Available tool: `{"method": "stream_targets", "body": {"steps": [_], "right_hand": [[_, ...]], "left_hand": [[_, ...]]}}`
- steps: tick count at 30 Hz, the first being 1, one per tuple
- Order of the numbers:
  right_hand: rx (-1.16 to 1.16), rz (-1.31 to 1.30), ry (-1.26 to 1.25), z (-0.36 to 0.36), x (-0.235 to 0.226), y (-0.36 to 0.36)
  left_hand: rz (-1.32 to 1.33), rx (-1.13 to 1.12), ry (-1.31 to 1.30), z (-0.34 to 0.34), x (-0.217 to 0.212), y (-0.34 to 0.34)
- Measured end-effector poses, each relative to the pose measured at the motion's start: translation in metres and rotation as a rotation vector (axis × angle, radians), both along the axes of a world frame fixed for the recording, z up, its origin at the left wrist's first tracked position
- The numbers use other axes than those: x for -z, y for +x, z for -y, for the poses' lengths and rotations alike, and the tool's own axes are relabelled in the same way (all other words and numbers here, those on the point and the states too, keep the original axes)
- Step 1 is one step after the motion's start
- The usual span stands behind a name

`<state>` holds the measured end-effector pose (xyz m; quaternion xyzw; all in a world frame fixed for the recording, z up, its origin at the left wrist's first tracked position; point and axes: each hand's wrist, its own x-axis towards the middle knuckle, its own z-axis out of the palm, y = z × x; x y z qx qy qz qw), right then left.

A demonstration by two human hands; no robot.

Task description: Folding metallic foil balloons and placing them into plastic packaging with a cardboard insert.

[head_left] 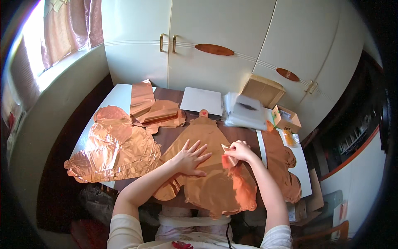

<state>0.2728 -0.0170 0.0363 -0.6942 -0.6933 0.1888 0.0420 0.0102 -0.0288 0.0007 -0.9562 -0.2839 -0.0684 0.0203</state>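
Note:
A large flat copper-coloured foil balloon (203, 145) lies spread in front of me, with a small tab bearing a red dot at its far end. My left hand (191, 158) rests palm down on its middle, fingers spread. On the balloon's right side my right hand (240, 151) is closed around a small pale flat piece (226, 148), mostly hidden by the fingers. I cannot tell its exact kind. Below that hand, the foil on the right shows a bright orange-red patch (244, 191).
Crumpled copper foil balloons (116, 145) lie at the left, with folded ones (155, 110) behind. A white flat box (202, 101), clear plastic bags (244, 111), an open cardboard box (263, 89) and a small carton (286, 120) line the back. More copper foil (280, 162) lies at right.

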Motion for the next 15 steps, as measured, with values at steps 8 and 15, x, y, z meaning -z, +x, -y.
{"method": "stream_targets", "body": {"steps": [8,15], "right_hand": [[-0.45,-0.395,0.032,0.041,-0.011,0.001],[-0.488,0.058,0.119,0.066,0.037,-0.02]], "left_hand": [[-0.04,-0.047,-0.056,0.003,-0.005,-0.002],[-0.056,-0.037,-0.014,-0.002,0.0,0.0]]}}
